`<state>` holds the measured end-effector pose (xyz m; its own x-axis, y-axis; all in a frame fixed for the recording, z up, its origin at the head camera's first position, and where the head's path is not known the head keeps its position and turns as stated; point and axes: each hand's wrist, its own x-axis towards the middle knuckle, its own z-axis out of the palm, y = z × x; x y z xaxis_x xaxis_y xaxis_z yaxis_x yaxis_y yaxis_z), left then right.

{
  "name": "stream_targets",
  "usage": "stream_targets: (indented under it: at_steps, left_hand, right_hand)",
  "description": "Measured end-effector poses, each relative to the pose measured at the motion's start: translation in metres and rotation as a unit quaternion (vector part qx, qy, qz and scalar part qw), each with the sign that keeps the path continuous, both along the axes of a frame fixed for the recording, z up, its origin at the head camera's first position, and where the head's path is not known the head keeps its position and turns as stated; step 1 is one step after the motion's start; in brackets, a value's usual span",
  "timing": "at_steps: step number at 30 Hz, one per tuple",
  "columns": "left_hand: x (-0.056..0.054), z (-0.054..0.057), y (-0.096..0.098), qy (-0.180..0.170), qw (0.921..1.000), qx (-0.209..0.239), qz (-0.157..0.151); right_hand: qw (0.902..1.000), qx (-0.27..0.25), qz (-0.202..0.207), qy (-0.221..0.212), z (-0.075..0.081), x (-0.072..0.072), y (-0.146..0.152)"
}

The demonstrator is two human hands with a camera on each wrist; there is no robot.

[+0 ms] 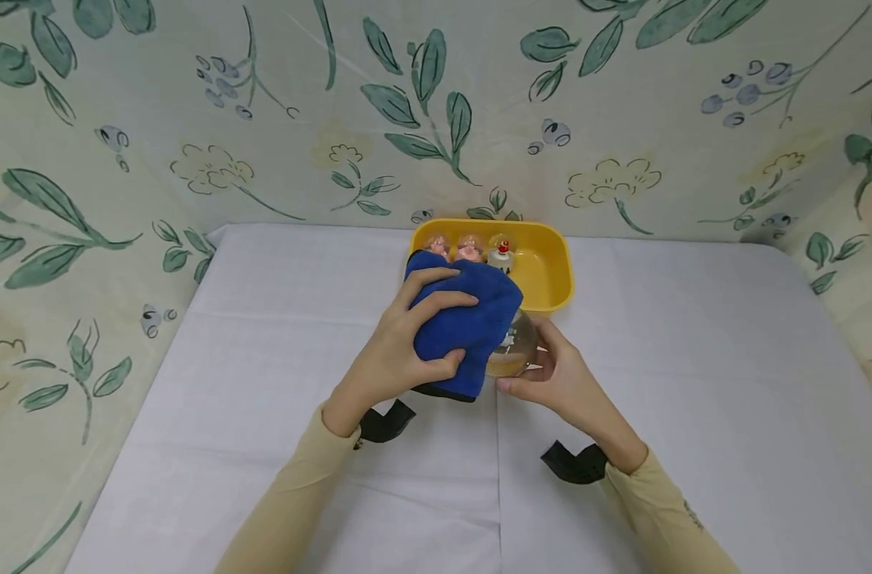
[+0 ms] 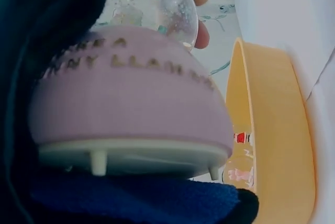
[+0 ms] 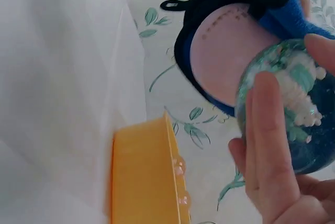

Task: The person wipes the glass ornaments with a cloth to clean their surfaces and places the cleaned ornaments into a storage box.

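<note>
A snow globe is held between both hands in front of the yellow tray, over the white tabletop. My left hand (image 1: 396, 343) grips a blue cloth (image 1: 472, 311) with dark edging, which is wrapped around the globe's pink base (image 2: 136, 98). Worn gold lettering runs around that base, and small feet stick out from its underside. Around the clear glass ball (image 1: 518, 351) curl the fingers and thumb of my right hand (image 1: 565, 371). White and green figures and glitter show inside the ball in the right wrist view. Much of the base is hidden by the cloth in the head view.
Just beyond the hands stands a yellow tray (image 1: 561, 275). In its left part are pink figures (image 1: 469, 249) under clear domes and a white one with a red top (image 1: 503, 257). A leaf-patterned cloth backdrop (image 1: 479, 119) rises behind the white tabletop (image 1: 285, 319).
</note>
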<state>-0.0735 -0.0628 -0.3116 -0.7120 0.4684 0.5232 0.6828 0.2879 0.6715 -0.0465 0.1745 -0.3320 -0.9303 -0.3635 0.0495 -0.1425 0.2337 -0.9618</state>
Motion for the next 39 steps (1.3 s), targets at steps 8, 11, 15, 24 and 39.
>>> stream_targets:
  at_steps: [8,11,15,24,39]
  left_hand:
    - [-0.001,-0.003,-0.002,-0.019,0.9994,0.023,-0.016]
    - [0.000,-0.005,-0.001,-0.025,0.9992,0.022,-0.020]
    - [0.002,-0.008,0.000,-0.033,0.9993,0.013,-0.013]
    - [0.007,-0.003,0.006,0.022,0.9981,-0.047,0.034]
    - [0.002,-0.003,-0.004,-0.028,0.9984,0.031,0.038]
  right_hand:
    - [0.9860,0.080,-0.010,0.146,-0.003,-0.003,0.003]
    - [0.9843,0.054,-0.007,0.168,-0.006,-0.004,0.002]
    - [0.9886,0.000,-0.012,0.150,-0.010,-0.003,-0.001]
    - [0.9897,-0.108,-0.084,-0.041,-0.008,0.000,-0.014]
    - [0.9995,0.000,-0.017,0.028,0.000,-0.001,-0.008]
